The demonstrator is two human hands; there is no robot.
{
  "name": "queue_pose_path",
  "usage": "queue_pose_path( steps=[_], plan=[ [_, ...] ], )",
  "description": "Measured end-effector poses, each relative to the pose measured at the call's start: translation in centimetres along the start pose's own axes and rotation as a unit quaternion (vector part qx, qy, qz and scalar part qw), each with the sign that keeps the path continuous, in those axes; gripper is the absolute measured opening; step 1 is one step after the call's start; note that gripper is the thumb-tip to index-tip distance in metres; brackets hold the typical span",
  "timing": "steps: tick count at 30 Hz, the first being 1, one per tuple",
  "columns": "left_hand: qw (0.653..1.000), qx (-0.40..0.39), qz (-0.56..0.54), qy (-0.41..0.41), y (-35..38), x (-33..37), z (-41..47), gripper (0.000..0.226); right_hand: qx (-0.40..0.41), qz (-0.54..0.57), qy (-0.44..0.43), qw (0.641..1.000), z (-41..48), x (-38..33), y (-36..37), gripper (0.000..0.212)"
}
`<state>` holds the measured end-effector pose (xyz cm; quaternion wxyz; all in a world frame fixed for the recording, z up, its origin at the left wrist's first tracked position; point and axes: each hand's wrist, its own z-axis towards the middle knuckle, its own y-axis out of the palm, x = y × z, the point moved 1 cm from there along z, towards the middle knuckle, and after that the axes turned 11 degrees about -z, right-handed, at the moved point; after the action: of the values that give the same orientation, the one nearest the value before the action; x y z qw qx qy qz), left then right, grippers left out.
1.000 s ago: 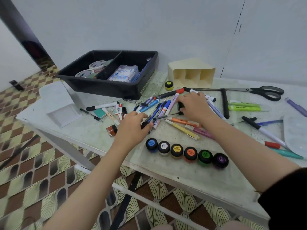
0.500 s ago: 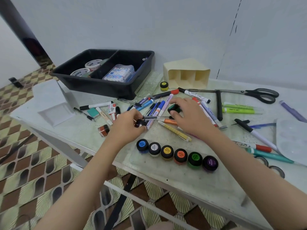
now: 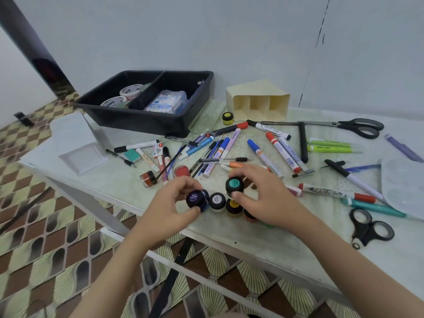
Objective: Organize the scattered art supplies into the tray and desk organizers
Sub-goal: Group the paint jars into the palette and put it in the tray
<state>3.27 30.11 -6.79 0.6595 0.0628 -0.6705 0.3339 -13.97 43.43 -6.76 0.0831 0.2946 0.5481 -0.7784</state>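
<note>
Pale wall behind; a white table (image 3: 263, 239) with a speckled top stands over patterned floor tiles, its right end cut off by the frame edge. A row of small paint pots at the near edge is partly hidden: the right hand (image 3: 268, 200) covers the pots on that side, so only a white-label pot (image 3: 217, 200) and a yellow-label pot (image 3: 234, 205) are clear, with slivers of others beneath the palm. The left hand (image 3: 171, 206) has thumb and fingers closed around a dark purple-label pot (image 3: 195, 198), just beside the row's left end. The right hand's thumb and fingertips grip a teal-lidded pot (image 3: 234, 184) raised just behind the row. Labels are too blurred to read fully. The black tray (image 3: 146, 121) sits at rear left, holding tape rolls (image 3: 131, 90) and a clear box (image 3: 167, 102); the cream organizer (image 3: 258, 99) lies on its side, empty compartments facing forward. Markers and pens (image 3: 281, 152) lie scattered between.
</note>
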Motion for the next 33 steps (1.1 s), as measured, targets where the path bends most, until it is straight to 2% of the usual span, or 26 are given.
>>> queue_pose_path(
  steps=[5,8,11,17,26,33],
  plan=[
    [0.998,-0.023,0.056,0.022,-0.6,-1.1,-0.5,0.041,0.017,0.019,-0.023,0.999,-1.2,-1.6,0.9,0.031],
    [0.989,-0.033,0.139,0.041,-0.7,-1.6,-0.2,0.046,0.016,0.018,-0.027,0.999,-2.0,-2.5,1.4,0.032],
    [0.979,-0.061,0.189,0.04,-0.9,-2.1,0.0,0.037,0.006,0.013,-0.015,1.0,-2.6,-3.3,1.9,0.032],
    [0.973,-0.091,0.195,0.079,-1.5,-2.0,0.1,0.027,0.01,-0.018,0.029,0.999,-3.6,-4.0,3.2,0.037],
    [0.97,-0.047,0.218,0.101,-1.1,-2.0,0.0,0.024,0.045,-0.043,0.086,0.994,-4.1,-4.6,4.9,0.034],
    [0.97,-0.106,0.193,0.104,-1.7,-2.1,0.2,0.029,0.062,-0.062,0.129,0.988,-4.2,-5.4,5.7,0.032]
  ],
)
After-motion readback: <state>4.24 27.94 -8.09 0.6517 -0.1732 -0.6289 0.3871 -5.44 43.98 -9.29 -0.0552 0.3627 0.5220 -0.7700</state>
